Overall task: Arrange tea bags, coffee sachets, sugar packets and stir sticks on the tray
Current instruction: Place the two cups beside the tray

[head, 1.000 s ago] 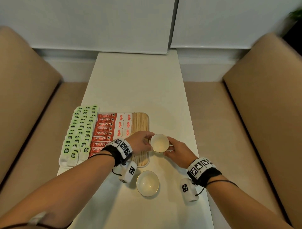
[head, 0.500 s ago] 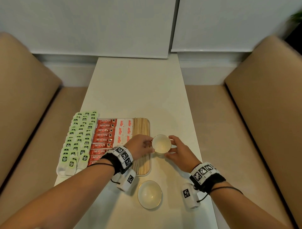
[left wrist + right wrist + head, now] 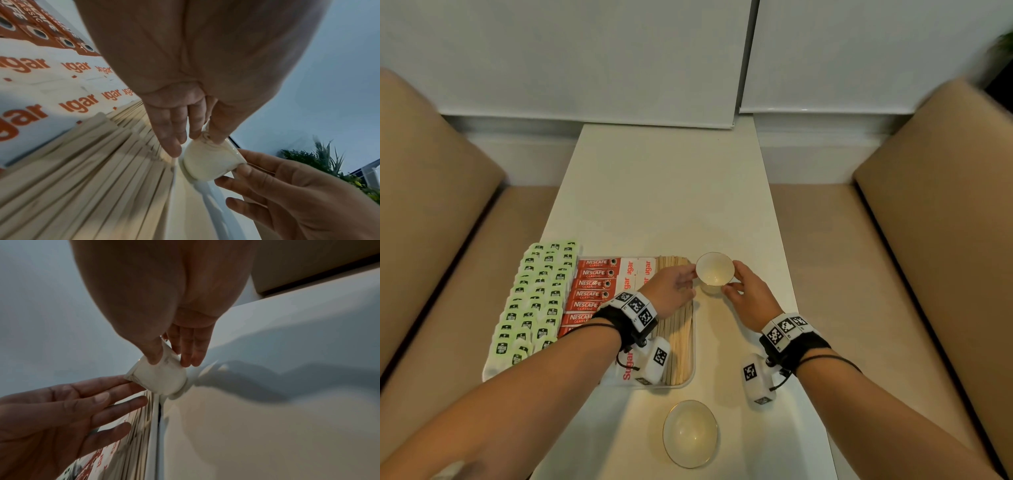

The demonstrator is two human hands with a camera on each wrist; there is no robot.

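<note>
A white tray [image 3: 671, 385] on the table holds rows of green tea bags [image 3: 537, 298], red coffee sachets [image 3: 592, 284], white sugar packets [image 3: 635, 270] and wooden stir sticks [image 3: 681, 339]. A small white cup [image 3: 714, 270] is just off the tray's far right corner, its foot at the table surface. My left hand [image 3: 693, 279] reaches across the sticks, and its thumb and fingertips pinch the cup [image 3: 209, 164] on its left side. My right hand [image 3: 731, 279] pinches the cup [image 3: 162, 379] from the right. My left forearm hides the near sachets and sugar packets.
A white saucer [image 3: 690, 433] lies near the table's front edge, below the tray. The pale table [image 3: 664, 192] runs on towards the wall. Beige benches stand on the left [image 3: 431, 240] and right [image 3: 928, 222].
Both hands have carried the cup away from me along the tray's right edge, from its middle to its far corner. The saucer has stayed in place.
</note>
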